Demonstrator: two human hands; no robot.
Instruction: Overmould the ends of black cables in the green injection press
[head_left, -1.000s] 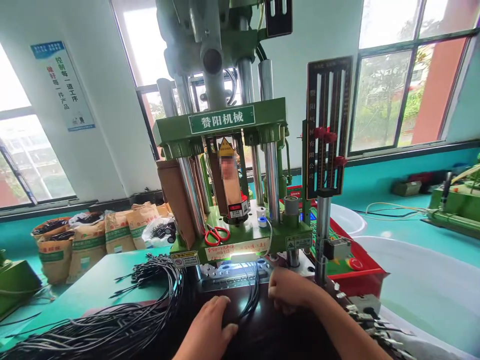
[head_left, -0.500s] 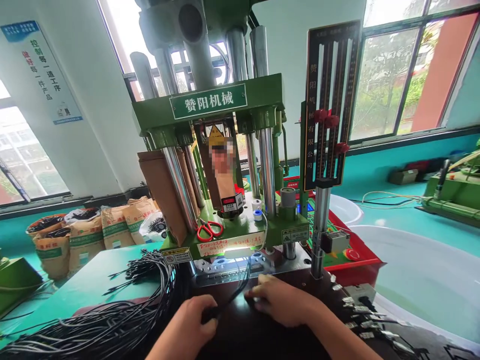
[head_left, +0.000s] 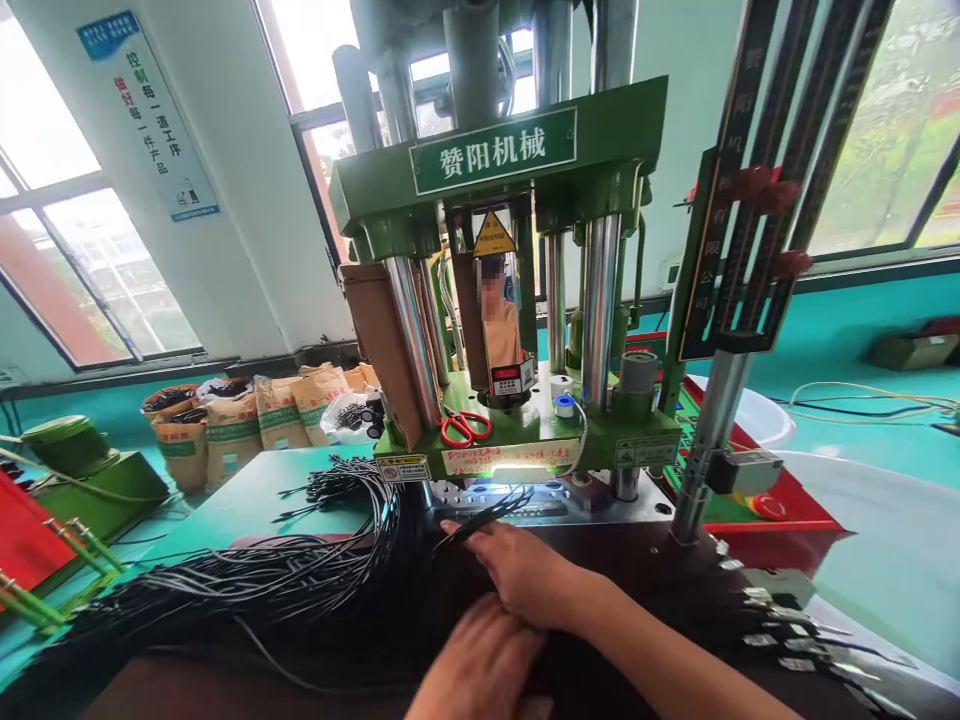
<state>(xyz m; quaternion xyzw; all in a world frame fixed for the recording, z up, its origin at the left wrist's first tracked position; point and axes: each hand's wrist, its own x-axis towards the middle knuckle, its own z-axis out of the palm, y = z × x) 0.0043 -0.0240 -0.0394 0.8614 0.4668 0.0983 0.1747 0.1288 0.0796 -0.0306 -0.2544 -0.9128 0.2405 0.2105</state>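
Two hands (head_left: 517,570) (head_left: 480,655), cables (head_left: 491,513) across plate edge (head_left: 600,518), cable pile (head_left: 292,575) left

Legible Chinese lettering
赞阳机械 in white on the green rectangular nameplate (head_left: 493,150) of the green steel press (head_left: 619,130), upper centre; 控制每一道工序 and 做好每一件产品 on the blue-and-white poster (head_left: 150,125), upper left; 有限公司 down the black slotted scale plate (head_left: 776,120), upper right.

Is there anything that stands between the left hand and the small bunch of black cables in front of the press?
Yes. In this view, the right hand lies between the left hand and the bunch of black cables, with its fingers at the cables. Nothing else visible stands there.
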